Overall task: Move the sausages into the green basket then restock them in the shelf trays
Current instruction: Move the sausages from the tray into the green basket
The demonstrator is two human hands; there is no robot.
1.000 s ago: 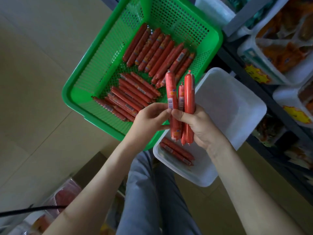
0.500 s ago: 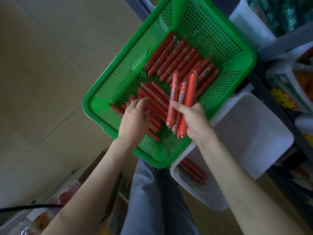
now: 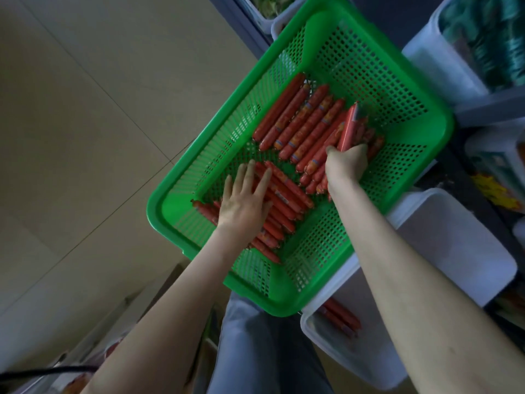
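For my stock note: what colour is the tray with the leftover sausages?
The tray is white, clearest in the head view.

The beige tiled floor [image 3: 85, 137] with thin grout lines took up the whole left side of the frame. A dark shelf unit [image 3: 443, 177] ran along the right edge, and white plastic tubs [image 3: 437, 61] sat on its boards in the upper right, one stuffed with green packets [image 3: 488, 38]. The big white rectangular plastic tray [image 3: 454, 245] at lower right stuck out from the shelf side, no idea what it rested on. Same with the green perforated plastic basket [image 3: 420, 155] overlapping its corner.
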